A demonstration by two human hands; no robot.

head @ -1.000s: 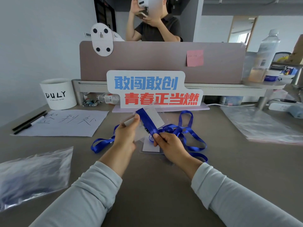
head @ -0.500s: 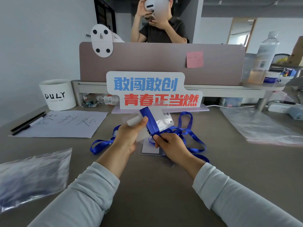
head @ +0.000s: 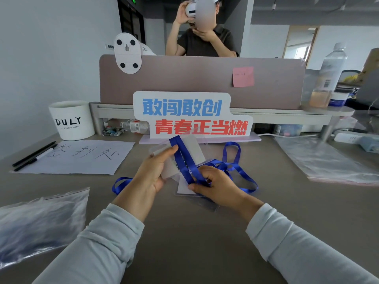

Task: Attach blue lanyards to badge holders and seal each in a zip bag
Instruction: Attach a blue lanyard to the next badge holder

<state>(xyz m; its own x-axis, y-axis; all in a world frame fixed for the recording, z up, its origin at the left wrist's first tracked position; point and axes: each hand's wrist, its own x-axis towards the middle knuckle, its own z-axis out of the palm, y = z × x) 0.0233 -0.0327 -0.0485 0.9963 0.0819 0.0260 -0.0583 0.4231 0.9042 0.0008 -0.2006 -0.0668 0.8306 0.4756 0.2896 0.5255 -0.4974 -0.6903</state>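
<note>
Left hand (head: 150, 177) holds clear badge holder (head: 184, 154) raised over counter (head: 184, 232), fingers closed on its left edge. Right hand (head: 215, 186) pinches blue lanyard (head: 185, 160) at lower end; strap runs diagonally up-left across holder. Zip bag (head: 37, 220) well apart, left.

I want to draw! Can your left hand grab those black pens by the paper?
Probably not yet. The left hand is busy holding the badge holder. The black pens lie far off to the left with bare desk between, so once that hand lets go, nothing blocks a long stretch.
</note>
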